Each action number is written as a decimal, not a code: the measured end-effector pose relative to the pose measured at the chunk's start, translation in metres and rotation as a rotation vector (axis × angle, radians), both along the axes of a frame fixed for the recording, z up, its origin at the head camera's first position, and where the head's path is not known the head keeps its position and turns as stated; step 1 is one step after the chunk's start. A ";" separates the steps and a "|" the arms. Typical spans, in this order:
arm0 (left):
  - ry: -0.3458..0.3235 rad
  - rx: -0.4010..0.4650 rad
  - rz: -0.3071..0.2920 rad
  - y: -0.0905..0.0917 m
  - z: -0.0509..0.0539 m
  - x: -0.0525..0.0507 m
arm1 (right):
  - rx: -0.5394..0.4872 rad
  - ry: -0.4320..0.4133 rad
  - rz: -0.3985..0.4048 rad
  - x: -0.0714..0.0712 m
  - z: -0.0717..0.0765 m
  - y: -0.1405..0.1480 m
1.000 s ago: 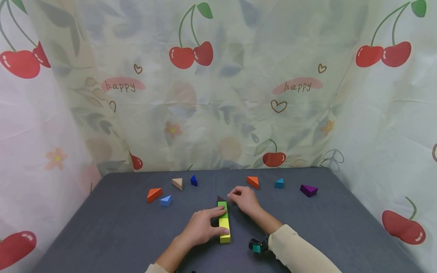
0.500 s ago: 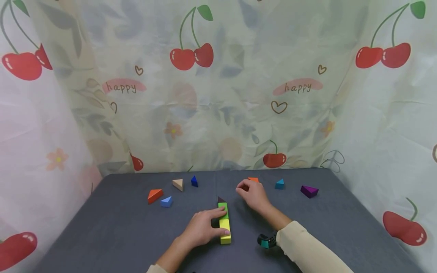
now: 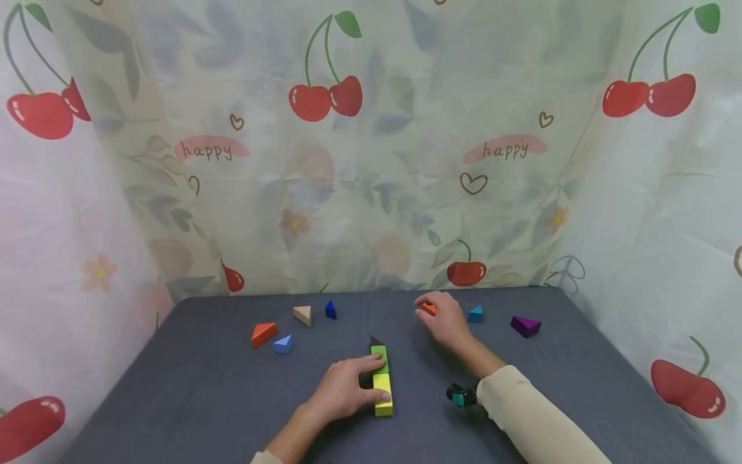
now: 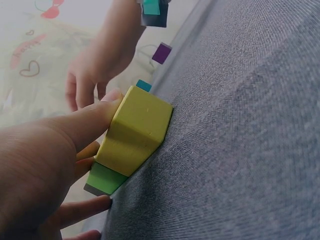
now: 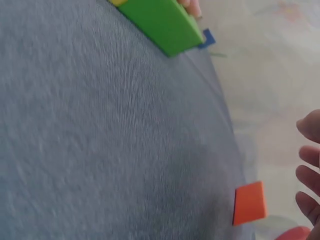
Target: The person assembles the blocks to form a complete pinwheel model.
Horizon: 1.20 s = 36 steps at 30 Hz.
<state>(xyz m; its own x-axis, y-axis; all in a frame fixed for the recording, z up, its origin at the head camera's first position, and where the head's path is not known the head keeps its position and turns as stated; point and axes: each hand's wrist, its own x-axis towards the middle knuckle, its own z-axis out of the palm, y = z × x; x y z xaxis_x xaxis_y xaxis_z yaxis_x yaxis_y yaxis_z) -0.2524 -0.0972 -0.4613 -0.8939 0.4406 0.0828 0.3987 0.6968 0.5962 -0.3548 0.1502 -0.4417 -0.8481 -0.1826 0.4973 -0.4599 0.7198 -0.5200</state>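
My left hand (image 3: 346, 386) rests on a row of blocks in the head view, fingers fairly straight. Its thumb touches the yellow block (image 3: 382, 390); a finger lies on the green block (image 3: 379, 359). A dark triangular block (image 3: 376, 340) shows at the row's far end. Farther back, my right hand (image 3: 446, 321) hovers over an orange triangular block (image 3: 428, 309), partly covering it. In the right wrist view, that hand's loosely curled fingers (image 5: 309, 177) are apart from the orange block (image 5: 250, 204), with nothing between them.
Right of the right hand lie a teal triangular block (image 3: 475, 314) and a purple one (image 3: 525, 326). At left are an orange-red block (image 3: 263, 334), a light blue one (image 3: 283, 345), a beige one (image 3: 303, 314) and a dark blue one (image 3: 330, 310). A printed curtain (image 3: 371, 212) borders the grey table.
My right hand has moved away from the row, right and farther back, to the orange triangular block. The left hand has stayed on the yellow and green blocks.
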 end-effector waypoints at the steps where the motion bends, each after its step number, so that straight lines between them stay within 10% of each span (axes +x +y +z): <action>1: 0.004 0.000 -0.001 0.000 0.000 0.000 | 0.001 -0.006 -0.001 -0.001 -0.001 0.002; 36: -0.018 0.011 0.007 0.000 0.001 0.000 | 0.225 -0.214 0.003 -0.025 -0.021 0.029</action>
